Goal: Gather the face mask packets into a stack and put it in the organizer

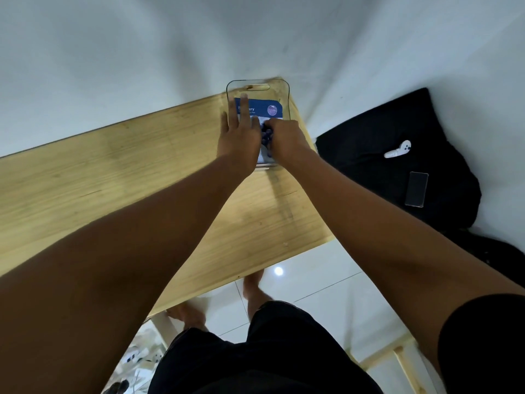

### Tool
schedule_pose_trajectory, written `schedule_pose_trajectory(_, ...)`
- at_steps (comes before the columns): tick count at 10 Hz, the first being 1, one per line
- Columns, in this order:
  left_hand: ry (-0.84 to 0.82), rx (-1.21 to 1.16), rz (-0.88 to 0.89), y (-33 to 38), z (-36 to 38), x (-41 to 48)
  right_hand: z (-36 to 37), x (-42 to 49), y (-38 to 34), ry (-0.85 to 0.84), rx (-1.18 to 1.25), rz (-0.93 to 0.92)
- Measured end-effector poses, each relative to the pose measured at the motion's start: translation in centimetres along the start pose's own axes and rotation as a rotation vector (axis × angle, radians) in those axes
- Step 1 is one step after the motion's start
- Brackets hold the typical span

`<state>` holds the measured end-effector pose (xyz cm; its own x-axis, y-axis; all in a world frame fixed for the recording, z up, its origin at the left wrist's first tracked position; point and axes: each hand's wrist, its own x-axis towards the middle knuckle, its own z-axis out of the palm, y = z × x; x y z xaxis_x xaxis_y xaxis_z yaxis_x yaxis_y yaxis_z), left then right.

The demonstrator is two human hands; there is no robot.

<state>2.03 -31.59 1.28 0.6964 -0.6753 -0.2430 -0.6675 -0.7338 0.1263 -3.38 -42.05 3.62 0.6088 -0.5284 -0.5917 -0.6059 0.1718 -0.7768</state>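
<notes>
We've got both arms stretched to the far corner of the wooden worktop [119, 177]. The blue face mask packets [260, 109] sit inside the clear organizer [285, 89]. Our left hand [238, 137] lies flat on them, fingers spread wide; our right hand [285, 137] curls closed, gripping the packets' near end.
</notes>
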Motion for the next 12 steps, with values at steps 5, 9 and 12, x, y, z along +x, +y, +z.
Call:
schedule_pose_trajectory(5, -0.299, 0.173, 0.080, -2.8, 0.6, 3.1, -2.4, 4.9, 1.4, -0.330, -1.335, -0.457)
schedule_pose_trajectory(9, -0.342, 0.234, 0.046, -2.1, 0.3, 3.4, -2.2, 5.4, 1.7, -0.363, -1.363, -0.436)
schedule_pose_trajectory(12, -0.169, 0.014, 0.060, -4.0, -0.6, 1.2, -2.2, 4.0, -0.1, -0.337, -1.407, -0.436)
